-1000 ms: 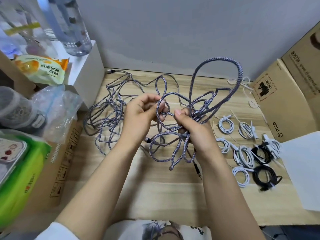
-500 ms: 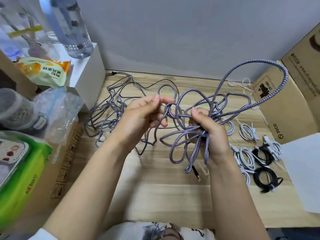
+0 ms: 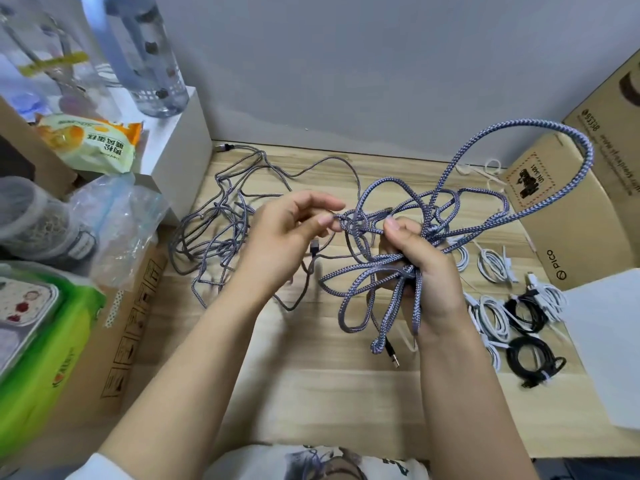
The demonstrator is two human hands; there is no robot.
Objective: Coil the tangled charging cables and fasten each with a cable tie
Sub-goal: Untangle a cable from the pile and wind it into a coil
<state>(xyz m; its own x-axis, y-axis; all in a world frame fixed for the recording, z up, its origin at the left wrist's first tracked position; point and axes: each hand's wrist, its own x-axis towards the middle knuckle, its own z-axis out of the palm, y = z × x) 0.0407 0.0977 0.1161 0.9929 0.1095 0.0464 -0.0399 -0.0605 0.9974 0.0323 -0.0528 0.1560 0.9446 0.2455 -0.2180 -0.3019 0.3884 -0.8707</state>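
Now left hand (image 3: 284, 237) pinches braided cable (image 3: 391, 271); big loop swung right.

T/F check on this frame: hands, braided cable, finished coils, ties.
1. The right hand grips a bunch of braided cable loops. True.
2. The left hand lies flat on the table. False: it is raised, pinching a strand.
3. White coils and black coils lie to the right. True.
4. The held cable is tied. False: loose loops, no tie seen.
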